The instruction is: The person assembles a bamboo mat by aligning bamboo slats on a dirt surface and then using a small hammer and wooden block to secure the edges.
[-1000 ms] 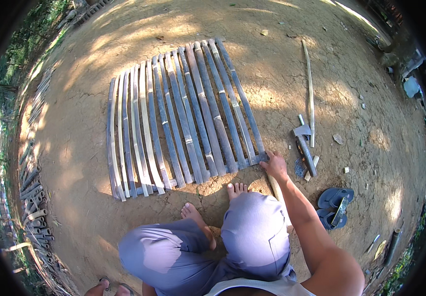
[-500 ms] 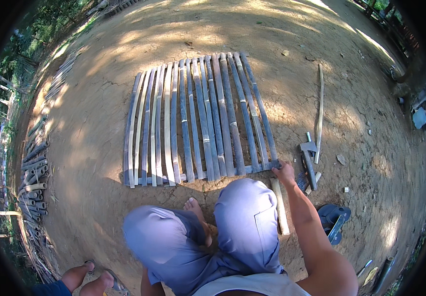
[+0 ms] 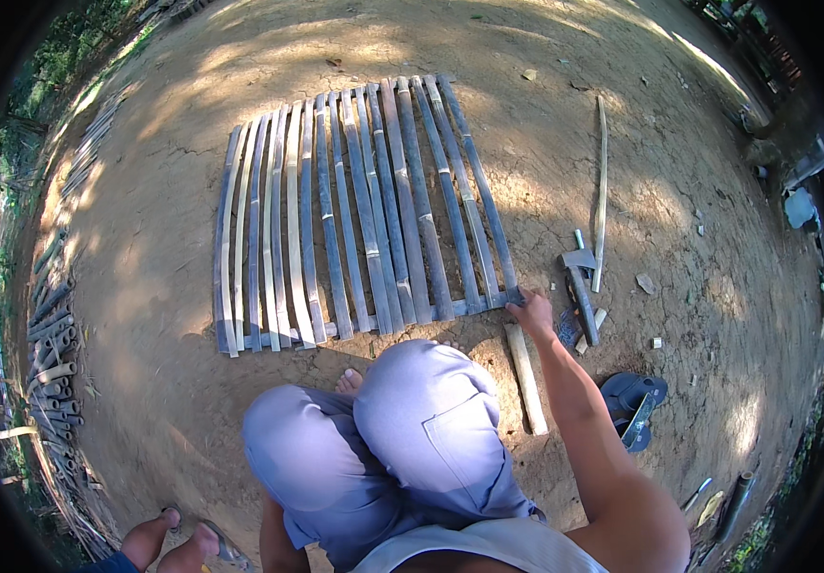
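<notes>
– At the centre of the frame, the slatted rack [image 3: 365,215] lay on the ground [image 3: 154,286]. What had changed?
– Mostly the right knee [image 3: 426,382]: it had shifted left, so the short stick [image 3: 526,380], partly hidden a second earlier, lay in full sight. The right hand [image 3: 533,313] had kept to its corner, so work probably remained there.
– Finger state?
– Right: thumb and fingers closed round the crossbar [image 3: 469,307] end, lower right corner of the rack. Left hand: hidden; could not tell.
– Edges and room?
– Lower edge near the knees, so tight. Right of that corner lay the axe [image 3: 581,296], with sandals [image 3: 639,390] further down. Above the rack, and left toward the bamboo pile [image 3: 53,372] at the frame's left rim, bare ground ran wide; more room there, I judged.
</notes>
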### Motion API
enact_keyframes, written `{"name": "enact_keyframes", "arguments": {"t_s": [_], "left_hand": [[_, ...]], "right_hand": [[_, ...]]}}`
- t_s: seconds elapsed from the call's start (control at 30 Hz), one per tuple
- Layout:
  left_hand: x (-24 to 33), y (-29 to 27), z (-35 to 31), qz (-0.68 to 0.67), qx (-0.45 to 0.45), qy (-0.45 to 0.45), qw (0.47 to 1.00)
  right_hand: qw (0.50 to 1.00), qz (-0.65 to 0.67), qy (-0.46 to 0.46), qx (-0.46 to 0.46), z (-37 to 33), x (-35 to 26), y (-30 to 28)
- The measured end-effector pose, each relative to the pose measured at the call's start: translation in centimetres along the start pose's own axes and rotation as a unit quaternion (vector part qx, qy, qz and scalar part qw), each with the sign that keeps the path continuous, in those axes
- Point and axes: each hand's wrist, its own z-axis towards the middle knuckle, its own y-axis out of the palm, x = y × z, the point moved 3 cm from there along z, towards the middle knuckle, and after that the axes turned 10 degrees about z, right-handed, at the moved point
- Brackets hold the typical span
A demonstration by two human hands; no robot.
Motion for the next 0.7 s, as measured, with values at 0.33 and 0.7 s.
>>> {"name": "enact_keyframes", "arguments": {"t_s": [0.33,0.7], "left_hand": [[6.8,6.4,-0.2,-0.017,-0.103,0.057,0.993],[12.3,-8.2,7.0,0.041,0.002,0.143,0.989]], "right_hand": [[1.0,0.014,0.023,-0.014,0.1,0.9,0.4],[0.996,-0.09,0.002,0.027,-11.7,0.1,-1.6]]}}
